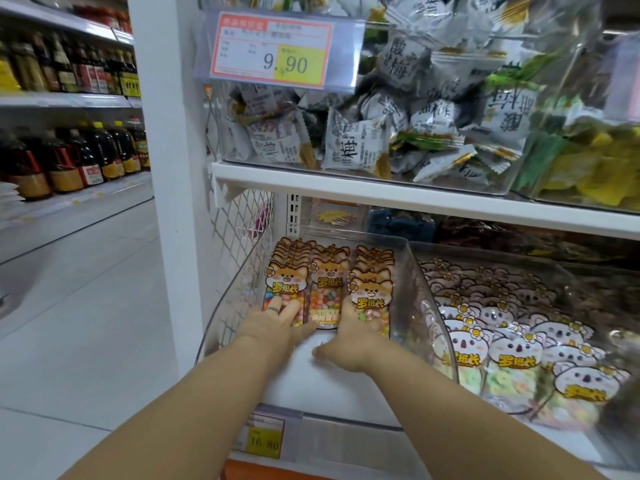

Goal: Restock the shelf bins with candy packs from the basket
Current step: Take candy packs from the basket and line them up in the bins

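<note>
Below, within the clear bin (349, 234) on the lower shelf: left hand (277, 322) and right hand (358, 329), fingers extended and gripping nothing, press the front candy packs (329, 275), three upright rows

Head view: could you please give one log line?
left hand: on fox candy packs | right hand: on them too | clear bin: three rows

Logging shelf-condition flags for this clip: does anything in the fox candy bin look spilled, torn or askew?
Nothing spilled or torn. The fox candy packs sit in three neat rows in the clear bin; only the right row reaches slightly nearer the front.
</note>
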`<state>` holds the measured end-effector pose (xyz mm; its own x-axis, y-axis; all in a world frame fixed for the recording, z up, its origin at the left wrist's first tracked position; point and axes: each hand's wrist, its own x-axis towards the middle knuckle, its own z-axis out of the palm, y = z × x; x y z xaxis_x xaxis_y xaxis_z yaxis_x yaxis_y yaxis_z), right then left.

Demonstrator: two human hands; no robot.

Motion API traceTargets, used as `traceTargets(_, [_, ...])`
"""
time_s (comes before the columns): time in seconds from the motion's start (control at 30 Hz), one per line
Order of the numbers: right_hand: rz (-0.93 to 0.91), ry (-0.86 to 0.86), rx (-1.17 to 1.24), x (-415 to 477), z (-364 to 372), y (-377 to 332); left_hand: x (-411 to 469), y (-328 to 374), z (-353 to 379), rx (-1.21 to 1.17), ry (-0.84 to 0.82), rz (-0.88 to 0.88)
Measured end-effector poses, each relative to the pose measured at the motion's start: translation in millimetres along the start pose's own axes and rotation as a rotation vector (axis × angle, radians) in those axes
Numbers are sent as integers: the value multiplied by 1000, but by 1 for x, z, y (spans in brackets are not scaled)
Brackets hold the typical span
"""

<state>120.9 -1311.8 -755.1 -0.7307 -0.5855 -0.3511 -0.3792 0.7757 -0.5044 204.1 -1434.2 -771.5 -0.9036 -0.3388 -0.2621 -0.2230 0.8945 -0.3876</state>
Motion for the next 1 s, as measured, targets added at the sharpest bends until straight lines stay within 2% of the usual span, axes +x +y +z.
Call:
traceTargets(0.23, [58, 53, 124, 3, 16, -11, 2, -2, 3, -8, 8, 2])
traceTargets(0.5, [27, 16, 43, -2, 6, 3, -2, -3, -2, -11, 39, 13])
traceTargets(0.77, [13, -13, -61, -10, 0, 5, -19, -1, -19, -10, -24, -6])
traceTargets(0.87, [-40, -7, -66, -23, -4, 8, -33, 2, -25, -86, -14, -3])
traceTargets(1.0, [-231, 17, -77, -71, -20, 10, -62, 11, -32, -313, 144, -37])
